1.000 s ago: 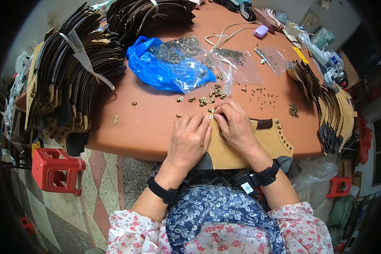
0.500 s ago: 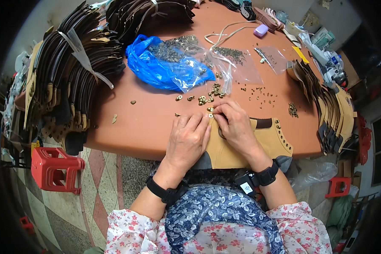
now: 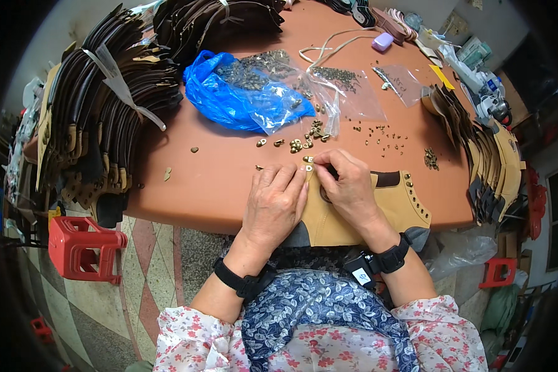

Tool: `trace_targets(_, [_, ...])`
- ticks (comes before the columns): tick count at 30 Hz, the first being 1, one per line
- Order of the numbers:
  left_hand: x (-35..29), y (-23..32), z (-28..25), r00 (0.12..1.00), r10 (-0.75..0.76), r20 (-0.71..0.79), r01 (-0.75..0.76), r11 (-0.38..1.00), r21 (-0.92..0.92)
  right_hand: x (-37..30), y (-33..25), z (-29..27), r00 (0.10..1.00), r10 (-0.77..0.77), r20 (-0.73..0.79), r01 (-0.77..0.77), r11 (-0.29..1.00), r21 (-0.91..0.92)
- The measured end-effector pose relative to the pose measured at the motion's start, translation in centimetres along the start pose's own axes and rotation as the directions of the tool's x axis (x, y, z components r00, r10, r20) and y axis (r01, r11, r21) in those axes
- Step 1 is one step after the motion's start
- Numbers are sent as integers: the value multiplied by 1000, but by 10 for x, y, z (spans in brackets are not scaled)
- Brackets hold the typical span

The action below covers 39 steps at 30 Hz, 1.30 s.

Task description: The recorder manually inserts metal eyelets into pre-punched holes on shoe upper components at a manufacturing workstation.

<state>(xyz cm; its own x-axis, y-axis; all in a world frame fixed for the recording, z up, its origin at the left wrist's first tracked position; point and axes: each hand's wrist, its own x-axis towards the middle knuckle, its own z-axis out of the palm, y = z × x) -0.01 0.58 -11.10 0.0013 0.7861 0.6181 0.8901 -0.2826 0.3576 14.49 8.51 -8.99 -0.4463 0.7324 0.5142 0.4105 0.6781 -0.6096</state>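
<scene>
A tan shoe upper (image 3: pixel 338 226) with a dark brown patch and a row of metal eyelets (image 3: pixel 410 191) lies over the table's near edge. My left hand (image 3: pixel 274 199) is closed on its left edge, fingers bent and pressed together. My right hand (image 3: pixel 348 186) pinches a small brass-coloured metal fitting (image 3: pixel 308 159) between thumb and forefinger, at the top left corner of the upper. Just below that piece, by my left fingertips, is another small pale metal fitting (image 3: pixel 309 168). More brass-coloured fittings (image 3: pixel 296 146) lie loose just beyond my hands.
Bundled dark uppers (image 3: pixel 105 111) rise at the left, with more uppers (image 3: pixel 493 167) stacked right. A blue plastic bag (image 3: pixel 220 102) and clear bags of metal parts (image 3: pixel 347 87) lie beyond my hands. Tiny rivets (image 3: pixel 384 136) are scattered right of centre. A red stool (image 3: pixel 84 248) stands left.
My right fingertips have shifted very slightly beside the brass-coloured fitting. My left hand stays in place on the upper; the whole view has moved a little.
</scene>
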Motion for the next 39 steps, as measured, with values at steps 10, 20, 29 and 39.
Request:
trace_targets(10, [-1,-1,0,1000,16,3,-16,1000,13,3,0,1,998,50,36,-51,999,18])
trace_targets(20, [0,-1,0,1000,0,-4,-1,1000,-7,4,-1,0,997,50,55,-52,998,32])
trace_targets(29, [-1,-2,2,1000,21,-9,-20,1000,8,6,-2,0,997,50,57,-51,999,13])
trace_targets(39, [0,0,1,1000,1,-8,0,1000,11,5,-2,1,996,65,57,-67,997,40])
